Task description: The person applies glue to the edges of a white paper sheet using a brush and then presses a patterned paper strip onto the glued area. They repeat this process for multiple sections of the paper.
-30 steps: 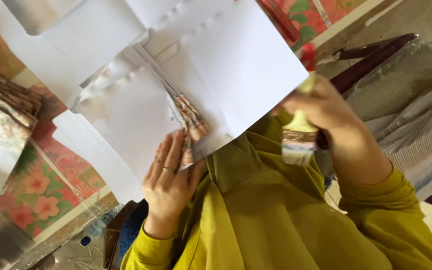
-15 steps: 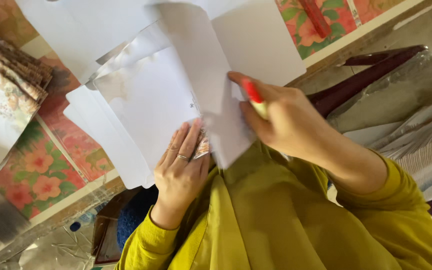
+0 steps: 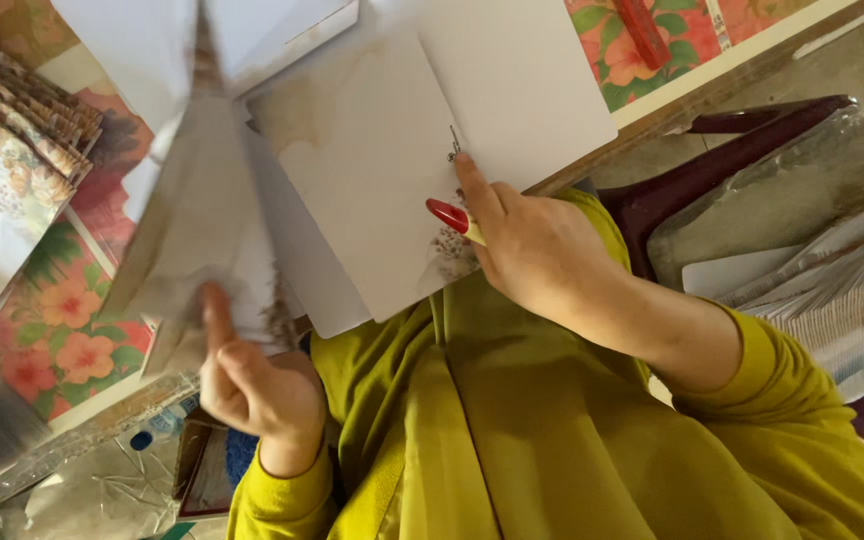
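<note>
Since half a second ago, the left hand point(image 3: 252, 385) has swung away from the white card point(image 3: 422, 170) and now lifts a blurred sheet point(image 3: 197, 230) well to the left of that card; the sheet is smeared by motion, so its edges are hard to make out. Fingers are loosely curled with the index finger up against the sheet, pinching its lower part.

On the card's lower right edge, the right hand point(image 3: 532, 250) lies palm down, index finger stretched up onto the card, the other fingers closed around a red-handled brush point(image 3: 452, 217). Only the handle's red tip and a bit of pale shaft show; the bristles are hidden under the hand. Its long axis points left, out over the card.

Left of the card, the flowered desk point(image 3: 62, 320) cover shows.
</note>
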